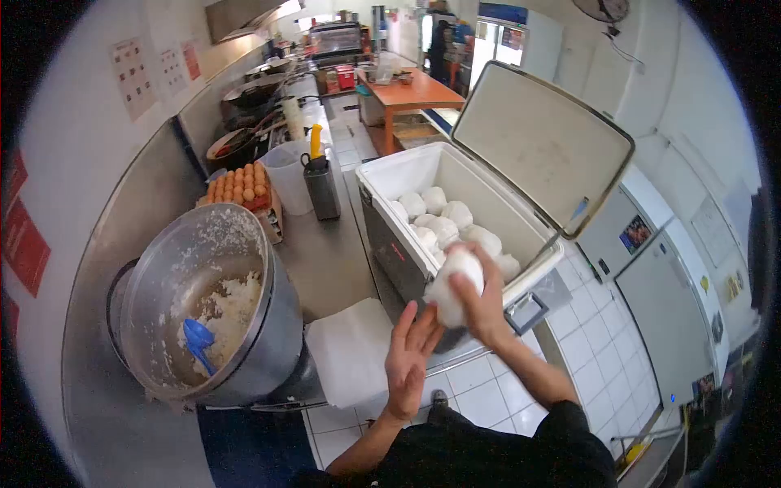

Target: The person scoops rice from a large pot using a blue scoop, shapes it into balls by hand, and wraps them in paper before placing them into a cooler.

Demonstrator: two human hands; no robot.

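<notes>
My right hand (480,297) is closed round a white wrapped bundle (457,281) at the near edge of an open cooler box (378,220). Just left of it, my left hand (411,358) is held up with its fingers apart and nothing in it. Inside the box lie several round white bundles (443,228). A stack of white sheets (350,350) rests on the counter beside my left hand. Further left, a large metal pot (285,325) contains white rice (236,313) and a blue scoop (198,335).
Behind the pot are a tray of eggs (240,185), a clear plastic tub (286,175) and a knife holder (323,191). The raised cooler lid (541,146) leans to the right. An orange table (411,89) and a person (440,49) are farther back.
</notes>
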